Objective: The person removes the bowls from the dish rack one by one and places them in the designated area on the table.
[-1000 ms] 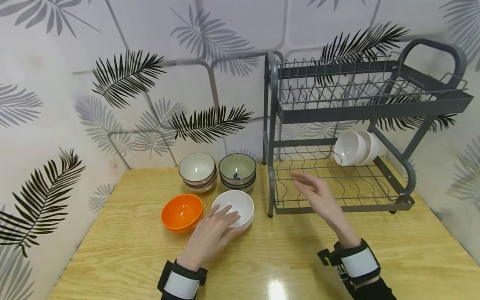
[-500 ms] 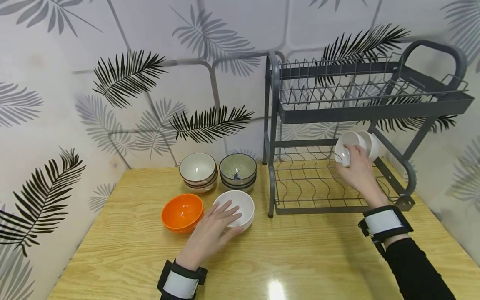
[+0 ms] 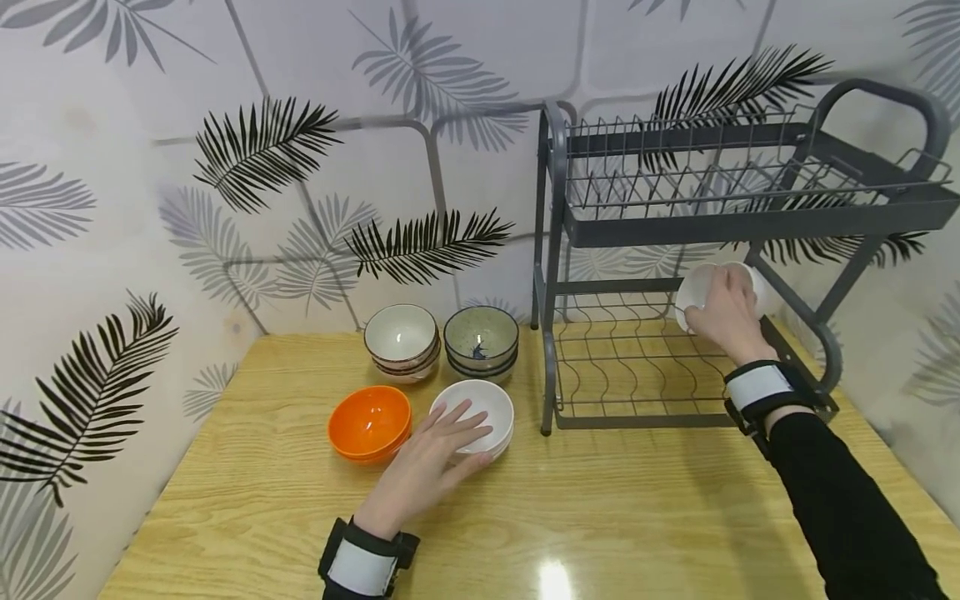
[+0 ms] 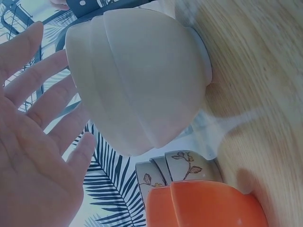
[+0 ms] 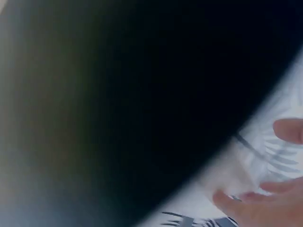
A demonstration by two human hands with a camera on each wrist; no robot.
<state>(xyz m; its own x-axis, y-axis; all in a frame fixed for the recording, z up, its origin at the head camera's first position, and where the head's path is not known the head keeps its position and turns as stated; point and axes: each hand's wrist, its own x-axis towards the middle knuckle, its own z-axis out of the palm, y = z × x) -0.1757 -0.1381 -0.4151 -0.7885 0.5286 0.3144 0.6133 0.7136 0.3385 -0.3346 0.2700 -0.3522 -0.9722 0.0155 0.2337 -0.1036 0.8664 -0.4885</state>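
Note:
My left hand (image 3: 420, 475) is spread over the near left rim of a stack of white bowls (image 3: 489, 408) on the table. In the left wrist view its fingers (image 4: 35, 78) are fairly straight beside that stack's rims. On the right, my right hand (image 3: 727, 315) grips a white bowl (image 3: 692, 290) on the lower tier of the dish rack (image 3: 757, 232), with fingers bent over the top and thumb at the front. A second white bowl (image 3: 757, 287) stands tilted just behind it, partly covered. A dark blur fills most of the right wrist view, where only some fingers (image 5: 289, 130) show.
Orange bowls (image 3: 369, 421) are stacked left of the white stack. Behind stand cream bowls (image 3: 401, 333) with brown rims and grey-green bowls (image 3: 480, 329). The rack's upper tier and side posts surround my right hand. A patterned wall (image 3: 300, 50) borders the table (image 3: 585, 517).
My right hand has moved right and forward, from in front of the rack to the white bowls on its lower tier. My left hand has stayed at the white stack.

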